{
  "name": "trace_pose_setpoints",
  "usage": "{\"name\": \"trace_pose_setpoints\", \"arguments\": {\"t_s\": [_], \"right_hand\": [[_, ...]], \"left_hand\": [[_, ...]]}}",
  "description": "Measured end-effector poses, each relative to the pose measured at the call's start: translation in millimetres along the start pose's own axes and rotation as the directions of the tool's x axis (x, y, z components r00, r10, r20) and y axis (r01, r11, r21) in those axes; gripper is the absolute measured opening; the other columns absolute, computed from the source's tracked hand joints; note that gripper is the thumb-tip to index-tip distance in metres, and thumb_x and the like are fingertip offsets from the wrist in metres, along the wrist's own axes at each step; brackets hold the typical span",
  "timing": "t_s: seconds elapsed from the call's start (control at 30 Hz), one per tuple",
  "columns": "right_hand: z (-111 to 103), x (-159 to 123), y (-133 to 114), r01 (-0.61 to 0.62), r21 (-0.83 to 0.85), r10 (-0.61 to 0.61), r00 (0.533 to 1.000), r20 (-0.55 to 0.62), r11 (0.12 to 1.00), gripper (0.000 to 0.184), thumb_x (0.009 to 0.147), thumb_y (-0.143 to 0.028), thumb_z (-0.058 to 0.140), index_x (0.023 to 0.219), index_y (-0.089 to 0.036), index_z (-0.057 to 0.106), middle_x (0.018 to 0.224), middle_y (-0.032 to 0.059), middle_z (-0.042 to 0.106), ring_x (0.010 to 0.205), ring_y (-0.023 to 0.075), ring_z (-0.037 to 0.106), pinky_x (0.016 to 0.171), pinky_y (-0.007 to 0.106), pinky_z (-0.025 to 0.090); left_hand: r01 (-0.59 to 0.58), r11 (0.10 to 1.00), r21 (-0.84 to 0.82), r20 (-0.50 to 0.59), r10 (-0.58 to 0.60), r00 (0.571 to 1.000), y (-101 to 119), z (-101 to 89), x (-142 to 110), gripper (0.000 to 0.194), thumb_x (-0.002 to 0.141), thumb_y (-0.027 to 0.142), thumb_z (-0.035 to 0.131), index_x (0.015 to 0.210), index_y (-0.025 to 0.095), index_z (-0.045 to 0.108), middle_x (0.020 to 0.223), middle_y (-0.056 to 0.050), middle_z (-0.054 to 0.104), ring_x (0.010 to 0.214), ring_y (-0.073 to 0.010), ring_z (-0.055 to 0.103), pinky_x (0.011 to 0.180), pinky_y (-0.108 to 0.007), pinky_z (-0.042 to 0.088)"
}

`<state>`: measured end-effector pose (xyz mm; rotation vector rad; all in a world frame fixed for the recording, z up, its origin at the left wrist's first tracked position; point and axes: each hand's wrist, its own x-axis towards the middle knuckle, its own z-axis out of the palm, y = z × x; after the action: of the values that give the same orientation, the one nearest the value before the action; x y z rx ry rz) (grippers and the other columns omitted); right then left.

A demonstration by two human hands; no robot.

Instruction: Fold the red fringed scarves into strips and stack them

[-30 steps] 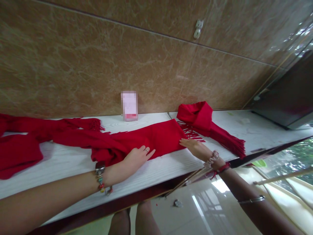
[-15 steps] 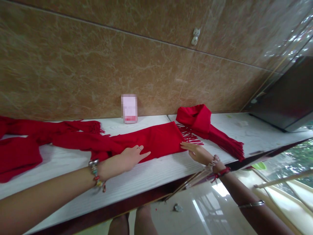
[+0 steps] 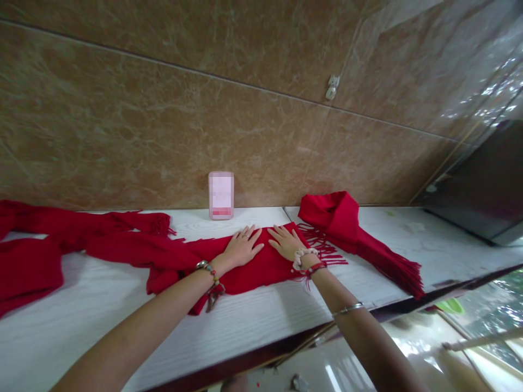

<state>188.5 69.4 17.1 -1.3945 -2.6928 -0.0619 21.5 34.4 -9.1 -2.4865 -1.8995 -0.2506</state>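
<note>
A red scarf (image 3: 261, 269) lies spread across the white counter, its fringe pointing right and its left part bunched. My left hand (image 3: 242, 247) rests flat on it with fingers apart, a ring on one finger. Close beside it, my right hand (image 3: 285, 243) also presses flat on the cloth near the fringed end, fingers spread. Neither hand grips the fabric. To the right, a second red scarf (image 3: 329, 215) lies looped, its fringed tail reaching the counter's front edge. More red scarf cloth (image 3: 30, 267) lies crumpled at the far left.
A pink phone-like object (image 3: 221, 196), its face pixelated, leans on the brown marbled wall (image 3: 163, 125) behind the white counter (image 3: 245, 313). A dark box-shaped appliance (image 3: 482, 179) stands at the right end. Below the front edge are a shiny floor and a green basin (image 3: 450, 306).
My right hand has moved left from the fringe onto the scarf. My left hand has shifted slightly up and right, its fingers now spread flat. The camera view has tilted up a little.
</note>
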Motion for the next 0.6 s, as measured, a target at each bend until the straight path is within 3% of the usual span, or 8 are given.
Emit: {"name": "trace_pose_setpoints", "arguments": {"t_s": [0.13,0.27,0.33,0.4,0.47,0.53,0.6], "right_hand": [[11.7,-9.8,20.2,-0.095,-0.064,0.095,0.995,-0.005,0.993,0.045,0.090,-0.034,0.028,0.132,-0.021,0.034,0.139,0.0097,0.031,0.127,0.0242,0.025,0.100,0.052,0.023],[3.2,-16.6,45.6,-0.231,-0.089,0.235,0.971,0.040,0.969,0.044,0.089,-0.030,0.027,0.131,-0.019,0.035,0.137,0.0118,0.034,0.125,0.0277,0.030,0.095,0.056,0.028],[-4.4,-15.3,46.7,-0.267,-0.108,0.271,0.962,0.021,0.958,0.045,0.088,-0.027,0.029,0.131,-0.016,0.036,0.136,0.0138,0.035,0.124,0.0286,0.032,0.095,0.054,0.029],[-9.4,-12.1,36.3,-0.214,-0.113,0.210,0.976,-0.051,0.970,0.045,0.087,-0.024,0.030,0.131,-0.014,0.036,0.138,0.0138,0.032,0.126,0.0280,0.028,0.098,0.051,0.027],[-9.1,-9.4,18.2,-0.071,-0.073,0.065,0.995,-0.080,0.995,0.046,0.087,-0.024,0.030,0.132,-0.016,0.033,0.140,0.0111,0.029,0.128,0.0255,0.024,0.100,0.048,0.026],[-3.7,-9.2,1.1,0.050,-0.011,-0.050,0.998,-0.036,0.999,0.046,0.088,-0.028,0.029,0.133,-0.020,0.031,0.140,0.0081,0.029,0.128,0.0231,0.023,0.100,0.046,0.027],[3.5,-11.9,-6.7,0.067,0.005,-0.067,0.998,0.014,0.998,0.045,0.089,-0.032,0.029,0.133,-0.022,0.032,0.140,0.0071,0.030,0.128,0.0228,0.024,0.100,0.047,0.026]], "left_hand": [[0.012,1.000,0.018,0.054,-0.013,0.998,-3.5,-5.8,-4.2,0.057,0.089,0.047,0.027,0.135,0.013,0.026,0.142,-0.014,0.020,0.129,-0.0278,0.018,0.101,-0.043,0.022],[0.006,1.000,0.011,0.049,-0.007,0.999,-6.4,-7.7,-5.9,0.062,0.088,0.050,0.026,0.135,0.009,0.026,0.141,-0.015,0.020,0.130,-0.0285,0.017,0.102,-0.043,0.021],[0.001,1.000,0.003,0.036,-0.001,0.999,-7.5,-5.2,-6.1,0.062,0.087,0.050,0.026,0.135,0.009,0.027,0.141,-0.014,0.021,0.130,-0.0281,0.017,0.102,-0.043,0.021],[-0.002,1.000,-0.002,0.024,0.002,1.000,-8.2,-2.7,-5.9,0.062,0.087,0.050,0.026,0.134,0.009,0.027,0.141,-0.014,0.022,0.130,-0.0277,0.017,0.103,-0.043,0.020],[-0.001,1.000,-0.007,0.017,0.001,1.000,-8.5,-1.1,-5.7,0.063,0.087,0.050,0.026,0.134,0.009,0.027,0.141,-0.014,0.023,0.129,-0.0278,0.018,0.103,-0.043,0.019],[0.004,1.000,-0.009,0.014,-0.003,1.000,-8.6,-0.5,-5.5,0.063,0.087,0.051,0.026,0.134,0.009,0.027,0.141,-0.014,0.024,0.129,-0.0279,0.018,0.103,-0.043,0.019],[0.007,1.000,-0.009,0.013,-0.007,1.000,-8.5,-0.5,-5.6,0.064,0.087,0.051,0.026,0.134,0.009,0.027,0.140,-0.015,0.024,0.129,-0.0280,0.018,0.102,-0.043,0.020]]}}
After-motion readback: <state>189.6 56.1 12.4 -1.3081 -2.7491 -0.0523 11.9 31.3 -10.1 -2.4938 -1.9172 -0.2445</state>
